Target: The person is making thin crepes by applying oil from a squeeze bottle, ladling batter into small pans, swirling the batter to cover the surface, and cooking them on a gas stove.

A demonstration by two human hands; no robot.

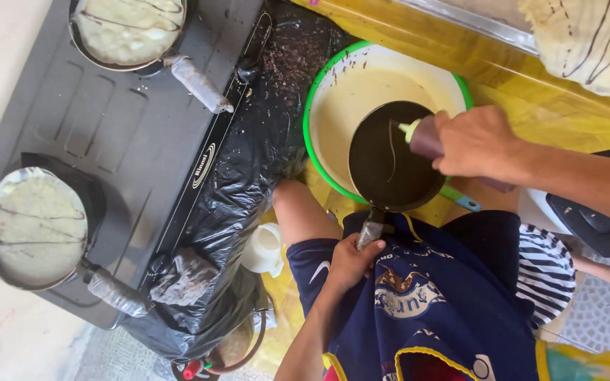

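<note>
Pan, gripped at its handle by the left hand, hovers over the batter bowl. Right hand grasps the squeeze bottle; gentle, steady pressure should keep the lines thin.

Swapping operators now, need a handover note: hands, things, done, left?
Left hand: fingers shut on the handle of the dark pan, held over the batter bowl.
Right hand: grips the bottle, nozzle over the pan.
Done: one thin dark line lies in the pan. The upper stove pan and lower stove pan hold batter with dark lines. A cooked stack sits top right.
Left: no batter in the held pan yet.
</note>
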